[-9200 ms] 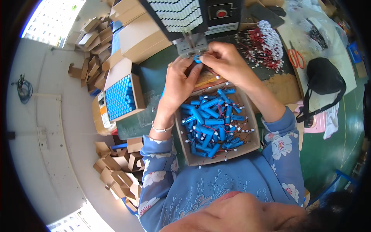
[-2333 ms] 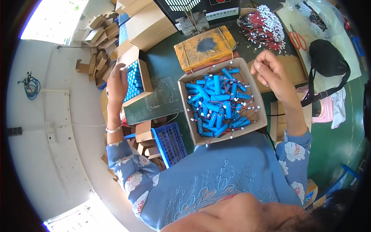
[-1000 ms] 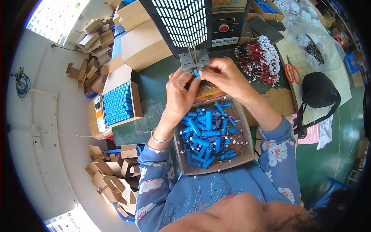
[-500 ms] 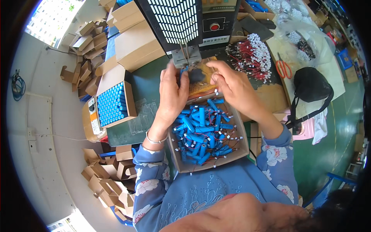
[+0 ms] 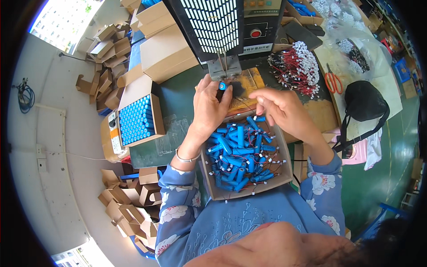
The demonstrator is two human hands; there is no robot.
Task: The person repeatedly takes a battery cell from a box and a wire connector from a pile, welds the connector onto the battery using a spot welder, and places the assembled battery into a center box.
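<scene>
My left hand (image 5: 210,107) holds a blue cylindrical cell (image 5: 222,86) upright just below the metal head (image 5: 224,67) of a black welding machine (image 5: 222,26). My right hand (image 5: 279,107) hovers to its right with the fingertips pinched on a thin wire that I can barely make out. Under both hands sits a cardboard box (image 5: 217,190) full of several blue cells with wire leads (image 5: 240,153). A yellowish pad (image 5: 247,80) lies on the green table beneath the machine head.
A cardboard box of upright blue cells (image 5: 135,119) stands at the left. A pile of red and black wire leads (image 5: 296,66) lies at the right, with orange scissors (image 5: 332,82) and a black bag (image 5: 364,102) beyond. Folded small cartons (image 5: 124,209) litter the floor at left.
Over the last seconds my left hand came back from the left box and both hands rose to the machine head. Since half a second ago, my right hand has drawn away to the right.
</scene>
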